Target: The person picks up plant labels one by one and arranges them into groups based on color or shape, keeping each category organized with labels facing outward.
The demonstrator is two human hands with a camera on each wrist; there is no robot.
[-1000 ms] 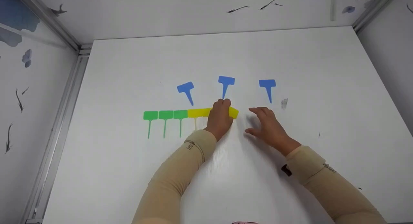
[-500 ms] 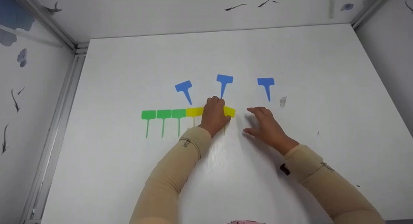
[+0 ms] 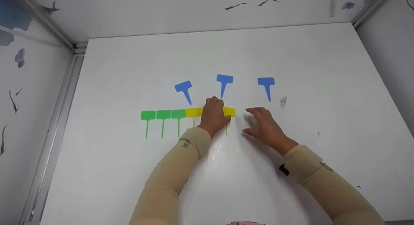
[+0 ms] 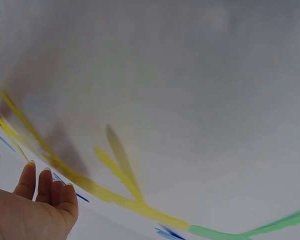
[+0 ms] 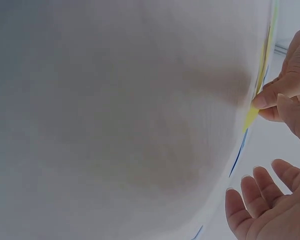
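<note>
Yellow tags (image 3: pixel 194 112) lie heads far, stems near; left grip (image 3: pixel 214 114) presses them flat, right grip (image 3: pixel 262 125) slack.

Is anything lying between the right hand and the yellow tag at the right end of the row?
Nothing visible. Only bare white table separates the right hand from the yellow tag. The left hand rests on the yellow tags from the other side, and the blue tags lie farther back.

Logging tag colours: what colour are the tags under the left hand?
Yellow: the tags under the left hand show best in the head view.
</note>
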